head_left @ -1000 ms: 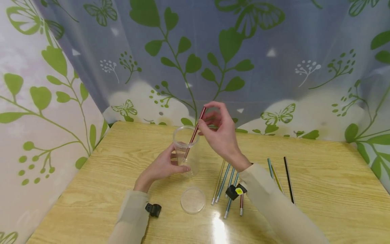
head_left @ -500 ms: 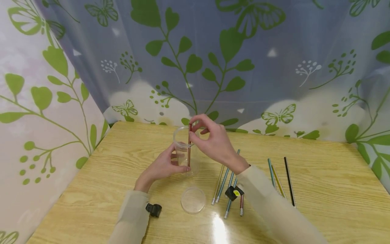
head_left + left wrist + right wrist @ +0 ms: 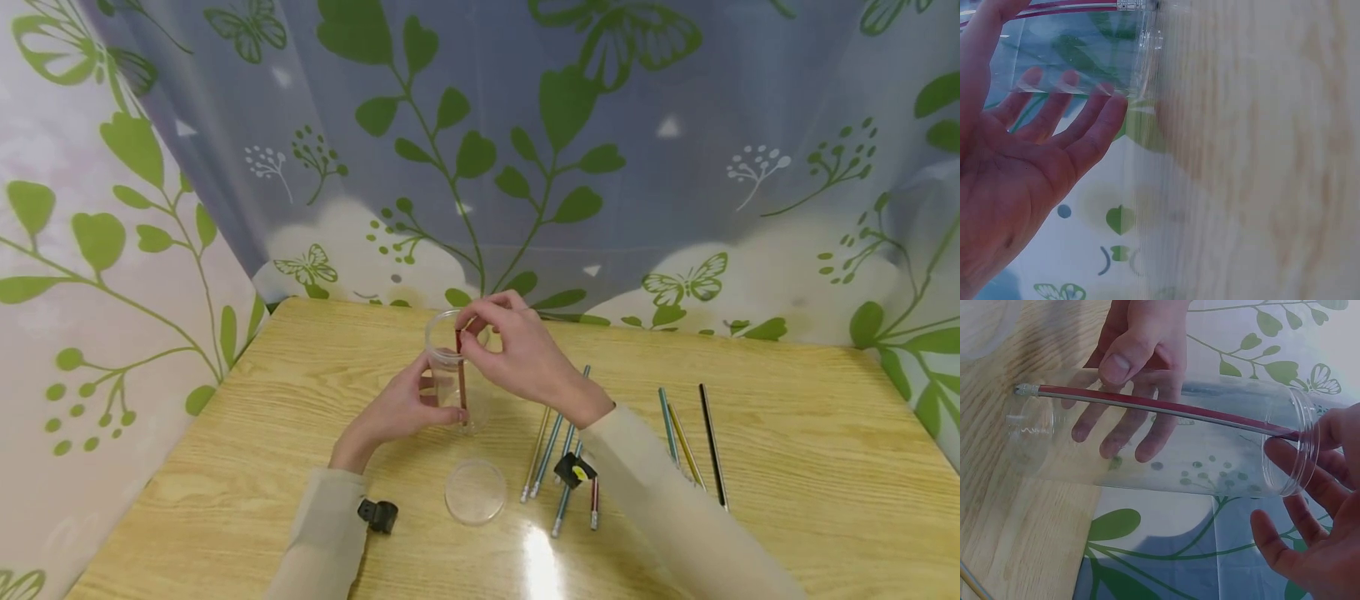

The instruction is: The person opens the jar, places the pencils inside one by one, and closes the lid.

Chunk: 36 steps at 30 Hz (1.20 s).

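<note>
A clear plastic jar [image 3: 447, 385] stands upright on the table with its mouth uncovered. My left hand [image 3: 396, 408] grips it low, thumb on the near side and fingers behind the clear wall. Inside it is a red pencil [image 3: 462, 383], nearly upright. In the right wrist view its eraser end [image 3: 1026, 389] is down at the jar's base. My right hand [image 3: 521, 352] pinches the pencil's upper end between thumb and forefinger at the rim [image 3: 1300, 447]. The left wrist view shows the left fingers [image 3: 1088, 122] against the jar's side.
A round clear lid [image 3: 476, 493] lies in front of the jar. Several blue pencils [image 3: 550, 454], a gold one [image 3: 536, 454] and another red pencil [image 3: 595, 504] lie near the right forearm. Beyond it are a teal, a yellow and a black pencil [image 3: 712, 442]. A patterned curtain [image 3: 480, 208] hangs behind.
My right hand has moved left and down, lowering the red pencil deeper into the jar and turning it from slanted to nearly upright. The left hand and jar have stayed put.
</note>
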{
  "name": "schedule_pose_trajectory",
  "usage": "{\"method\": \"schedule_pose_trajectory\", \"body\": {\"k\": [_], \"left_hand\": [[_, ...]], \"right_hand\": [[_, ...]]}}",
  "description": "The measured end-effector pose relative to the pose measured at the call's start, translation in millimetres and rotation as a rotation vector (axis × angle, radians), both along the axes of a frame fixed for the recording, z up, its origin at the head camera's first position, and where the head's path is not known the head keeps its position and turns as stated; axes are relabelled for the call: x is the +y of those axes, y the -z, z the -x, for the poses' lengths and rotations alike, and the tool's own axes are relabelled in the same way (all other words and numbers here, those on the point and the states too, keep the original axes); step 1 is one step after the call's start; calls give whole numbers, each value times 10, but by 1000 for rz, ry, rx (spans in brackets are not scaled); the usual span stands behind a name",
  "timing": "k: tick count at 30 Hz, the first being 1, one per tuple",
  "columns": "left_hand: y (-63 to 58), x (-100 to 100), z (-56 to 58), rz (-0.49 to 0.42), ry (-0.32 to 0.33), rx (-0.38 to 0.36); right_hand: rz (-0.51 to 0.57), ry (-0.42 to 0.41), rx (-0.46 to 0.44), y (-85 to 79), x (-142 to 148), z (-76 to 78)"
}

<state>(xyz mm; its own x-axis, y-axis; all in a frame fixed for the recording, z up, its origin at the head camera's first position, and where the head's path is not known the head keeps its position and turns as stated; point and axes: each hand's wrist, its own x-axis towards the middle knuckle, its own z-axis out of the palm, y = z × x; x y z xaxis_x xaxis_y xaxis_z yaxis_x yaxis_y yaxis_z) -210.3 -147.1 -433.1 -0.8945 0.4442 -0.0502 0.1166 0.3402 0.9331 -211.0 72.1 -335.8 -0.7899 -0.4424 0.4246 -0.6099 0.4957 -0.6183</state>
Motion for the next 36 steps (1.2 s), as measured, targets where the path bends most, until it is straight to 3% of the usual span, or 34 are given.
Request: {"method": "schedule_pose_trajectory", "body": {"k": [9,15,23,36], "left_hand": [[-1,-2,3,1,0,2],[3,3,5,-9,-1,2],[-3,9,1,-13,-5,-11],[-12,4,-13,-8,-9,-11]], "right_hand": [[-5,-21,44,2,11,7],[66,-18,108,10,49,13],[133,-9,112,9,185,-17],[19,107,74,61,546,-226]]}}
